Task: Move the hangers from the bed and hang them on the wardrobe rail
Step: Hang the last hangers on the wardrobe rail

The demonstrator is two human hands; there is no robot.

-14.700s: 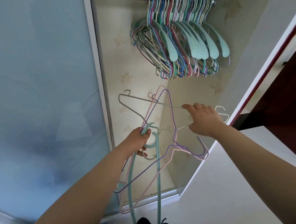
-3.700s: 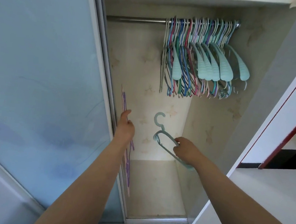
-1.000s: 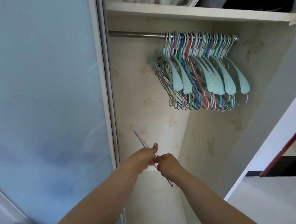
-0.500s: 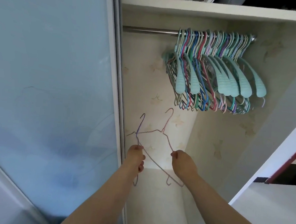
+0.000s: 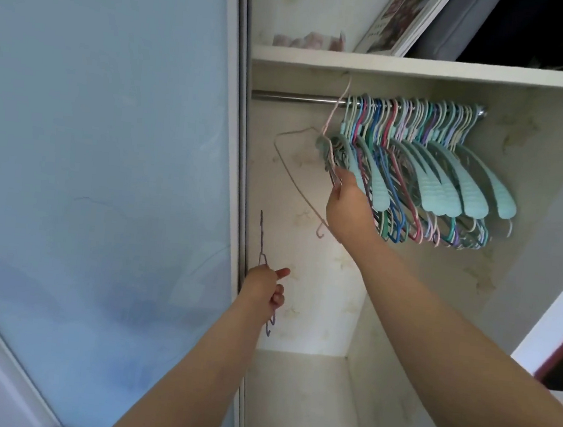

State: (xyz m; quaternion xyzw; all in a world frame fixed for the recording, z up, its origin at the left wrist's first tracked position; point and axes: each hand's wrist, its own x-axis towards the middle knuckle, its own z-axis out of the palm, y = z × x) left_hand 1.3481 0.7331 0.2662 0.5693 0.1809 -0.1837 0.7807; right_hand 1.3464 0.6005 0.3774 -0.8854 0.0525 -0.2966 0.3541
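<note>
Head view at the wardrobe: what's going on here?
A person is hanging hangers on the wardrobe rail. The right hand holds a pink wire hanger raised, its hook up at the rail just left of the packed row of hangers; whether it is seated on the rail is unclear. The left hand grips a purple wire hanger lower down by the sliding door, waiting.

1. The wardrobe rail (image 5: pixel 294 98) is bare toward nine o'clock, up to the door frame (image 5: pixel 239 175).
2. Toward three o'clock, packed hung hangers (image 5: pixel 416 150) fill it to the end.
3. The shelf (image 5: pixel 424 67) sits close at twelve o'clock.
</note>
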